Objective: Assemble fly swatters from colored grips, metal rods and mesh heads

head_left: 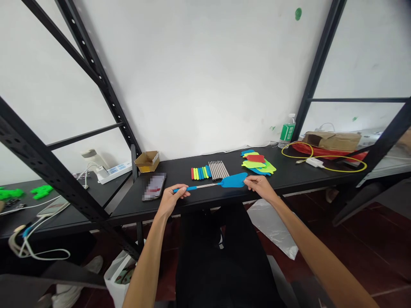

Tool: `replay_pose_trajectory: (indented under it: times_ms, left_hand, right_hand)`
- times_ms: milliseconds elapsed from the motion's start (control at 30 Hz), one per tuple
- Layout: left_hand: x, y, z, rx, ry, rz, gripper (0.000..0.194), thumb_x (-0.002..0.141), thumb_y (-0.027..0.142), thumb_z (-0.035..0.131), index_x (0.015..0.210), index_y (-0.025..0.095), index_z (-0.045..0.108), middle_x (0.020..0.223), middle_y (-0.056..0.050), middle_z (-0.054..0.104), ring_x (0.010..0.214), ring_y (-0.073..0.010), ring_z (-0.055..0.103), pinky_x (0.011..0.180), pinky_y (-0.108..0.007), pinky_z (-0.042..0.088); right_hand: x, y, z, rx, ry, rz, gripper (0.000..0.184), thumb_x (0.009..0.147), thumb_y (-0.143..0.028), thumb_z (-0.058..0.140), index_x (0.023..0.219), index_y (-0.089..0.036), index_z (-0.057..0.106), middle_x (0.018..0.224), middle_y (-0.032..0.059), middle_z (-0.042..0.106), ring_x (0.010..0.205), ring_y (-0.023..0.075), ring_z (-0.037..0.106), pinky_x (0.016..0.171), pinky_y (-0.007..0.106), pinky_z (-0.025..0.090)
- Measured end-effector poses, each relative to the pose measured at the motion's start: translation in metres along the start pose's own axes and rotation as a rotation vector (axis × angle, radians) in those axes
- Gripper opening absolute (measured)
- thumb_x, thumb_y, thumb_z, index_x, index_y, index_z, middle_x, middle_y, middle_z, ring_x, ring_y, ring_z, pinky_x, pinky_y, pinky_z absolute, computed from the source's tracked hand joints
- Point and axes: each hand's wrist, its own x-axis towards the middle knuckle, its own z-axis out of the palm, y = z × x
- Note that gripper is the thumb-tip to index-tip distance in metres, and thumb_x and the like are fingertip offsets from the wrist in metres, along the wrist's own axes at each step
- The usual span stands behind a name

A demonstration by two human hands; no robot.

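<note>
Left hand point(176, 197): closed round the blue handle point(186, 189), thumb on top, fingers curled beneath.
Right hand point(259, 186): pinching the outer end of the blue paddle point(233, 180) between thumb and fingers.
Held piece: stretched nearly level between both hands, above the front part of the black table point(180, 164); slim, smooth handle at one end, thin pale metal rod point(207, 186) in the middle, flat, broad blade with rounded corners at the other.
Loose rods point(218, 170): straight, slender and metallic, laid side by side just behind the held piece.
Short handles point(201, 173): round-ended, lined up in a row beside the rods; coloured red, yellow-green and blue.
Loose paddles point(256, 159): flat and thin, overlapping in an uneven pile behind the right hand; coloured blue, yellow-green and red.
Phone point(154, 187): flat, dark-edged, lying near the left hand, with a pixelated screen.
Small box point(147, 161): brown cardboard, open at the top, near the wall end of the table, behind the phone.
Bottle point(287, 131): clear plastic with a green label, upright by the dark metal post point(316, 68) on the right.
Yellow cable point(349, 168): thin, looped over the table, near crumpled red plastic point(321, 150).
Wall point(205, 77): white and smooth, with green smudges.
</note>
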Motion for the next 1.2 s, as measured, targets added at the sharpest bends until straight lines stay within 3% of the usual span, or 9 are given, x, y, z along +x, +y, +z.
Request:
replay_pose_trajectory:
  times_ms: [167, 367, 567, 700, 933, 1200]
  left_hand:
    - [0.000, 0.000, 0.000, 0.016, -0.015, 0.006, 0.033, 0.081, 0.043, 0.071, 0.098, 0.014, 0.072, 0.075, -0.008, 0.075, 0.071, -0.0182, 0.067, 0.063, -0.025, 0.046]
    - [-0.001, 0.000, -0.001, 0.063, -0.025, 0.017, 0.034, 0.082, 0.043, 0.070, 0.100, 0.014, 0.071, 0.079, -0.010, 0.076, 0.076, -0.0211, 0.069, 0.063, -0.026, 0.046]
    - [-0.001, 0.000, 0.000, 0.110, -0.043, 0.030, 0.034, 0.081, 0.044, 0.070, 0.101, 0.016, 0.071, 0.082, -0.009, 0.077, 0.082, -0.0238, 0.071, 0.064, -0.026, 0.045]
    - [-0.001, 0.000, 0.000, 0.126, -0.063, 0.038, 0.034, 0.080, 0.043, 0.071, 0.101, 0.016, 0.072, 0.086, -0.010, 0.076, 0.086, -0.0248, 0.070, 0.064, -0.026, 0.045]
    - [-0.002, 0.001, 0.001, 0.150, -0.067, 0.042, 0.034, 0.079, 0.043, 0.071, 0.100, 0.017, 0.074, 0.089, -0.009, 0.075, 0.086, -0.0245, 0.068, 0.065, -0.027, 0.047]
    - [0.001, 0.001, 0.002, 0.310, -0.081, 0.093, 0.026, 0.077, 0.041, 0.072, 0.091, 0.021, 0.078, 0.085, -0.004, 0.073, 0.075, -0.0195, 0.062, 0.068, -0.028, 0.046]
  right_hand:
    - [0.001, 0.001, 0.000, 0.005, -0.038, -0.019, 0.038, 0.083, -0.053, 0.063, 0.074, -0.016, 0.068, 0.065, 0.0012, 0.058, 0.050, 0.0113, 0.046, 0.051, 0.027, 0.037]
    - [0.003, 0.007, -0.002, 0.079, -0.025, 0.057, 0.040, 0.078, -0.051, 0.070, 0.096, -0.016, 0.067, 0.060, -0.0013, 0.058, 0.045, 0.0100, 0.043, 0.050, 0.026, 0.033]
    - [0.004, 0.006, -0.004, 0.074, -0.055, 0.090, 0.044, 0.077, -0.052, 0.070, 0.101, -0.015, 0.066, 0.047, -0.0050, 0.051, 0.042, 0.0106, 0.041, 0.048, 0.025, 0.029]
    - [0.004, 0.003, -0.004, 0.074, -0.077, 0.103, 0.046, 0.078, -0.052, 0.070, 0.104, -0.014, 0.064, 0.051, -0.0042, 0.054, 0.042, 0.0101, 0.039, 0.047, 0.025, 0.027]
    - [0.000, -0.010, -0.004, 0.087, -0.088, 0.112, 0.066, 0.079, -0.049, 0.068, 0.134, -0.018, 0.050, 0.054, -0.0059, 0.054, 0.041, 0.0102, 0.038, 0.046, 0.025, 0.029]
    - [0.004, -0.010, -0.004, 0.057, -0.087, 0.143, 0.056, 0.080, -0.041, 0.066, 0.131, -0.018, 0.057, 0.045, -0.0090, 0.043, 0.041, 0.0102, 0.038, 0.045, 0.023, 0.029]
